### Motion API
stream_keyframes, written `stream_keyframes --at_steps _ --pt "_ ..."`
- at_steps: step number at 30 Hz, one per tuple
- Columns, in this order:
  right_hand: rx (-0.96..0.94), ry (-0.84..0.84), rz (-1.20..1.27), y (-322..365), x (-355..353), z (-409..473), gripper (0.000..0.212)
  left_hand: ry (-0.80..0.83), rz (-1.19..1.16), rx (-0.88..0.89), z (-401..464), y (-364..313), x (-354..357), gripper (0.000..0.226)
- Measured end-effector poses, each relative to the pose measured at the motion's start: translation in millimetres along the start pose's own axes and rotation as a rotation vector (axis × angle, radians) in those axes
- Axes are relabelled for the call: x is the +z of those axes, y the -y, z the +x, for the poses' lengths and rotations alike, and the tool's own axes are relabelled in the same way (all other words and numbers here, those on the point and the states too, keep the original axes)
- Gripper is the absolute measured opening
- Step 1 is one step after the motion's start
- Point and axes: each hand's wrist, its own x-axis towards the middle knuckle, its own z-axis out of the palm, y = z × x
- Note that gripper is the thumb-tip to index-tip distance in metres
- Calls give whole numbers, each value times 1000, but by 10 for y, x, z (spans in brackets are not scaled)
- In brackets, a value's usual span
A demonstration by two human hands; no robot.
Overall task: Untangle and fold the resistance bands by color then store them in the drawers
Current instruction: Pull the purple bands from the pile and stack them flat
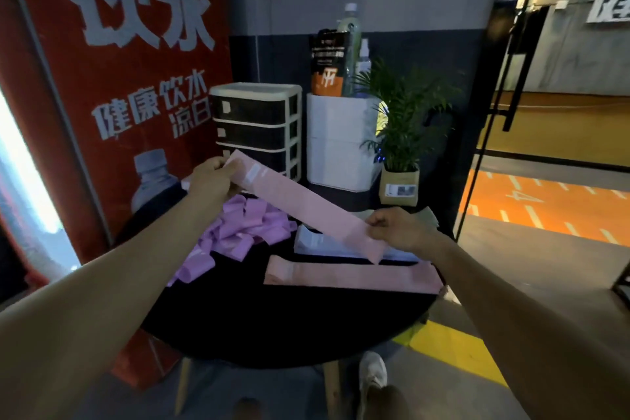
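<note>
Flat pale-pink elastic resistance band (300, 206) taut above round black tabletop (289, 327), ends pinched by left hand (209, 179) and, seemingly, right hand (397, 228).

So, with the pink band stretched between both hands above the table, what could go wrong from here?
1. The pink band is pinched only at its ends by the left hand and right hand; if one slips, it may snap back.
2. It hangs over the purple pile and could drop in and tangle again.
3. The flat pink band reaches the table edge at the right and could be knocked off.
</note>
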Motion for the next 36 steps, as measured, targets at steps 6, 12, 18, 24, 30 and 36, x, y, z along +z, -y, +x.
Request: stream_keyframes --at_steps 6,12,18,24,30,36 --pt "167 -117 56 -364 -131 -255 15 -38 -65 -159 -254 404 95 21" --pt "261 -449 119 -640 -123 -331 21 52 126 -169 -529 721 206 11" --pt "278 -571 -75 -791 -5 -374 23 93 549 -94 -520 1035 125 14" --pt "280 -646 -131 -910 73 -352 20 143 729 -85 -570 1133 135 14" --pt "312 -655 -177 -979 172 -358 18 136 711 -79 -553 1249 104 8" --pt "116 -650 -390 -862 279 -344 26 132 677 -49 -541 1347 87 11"
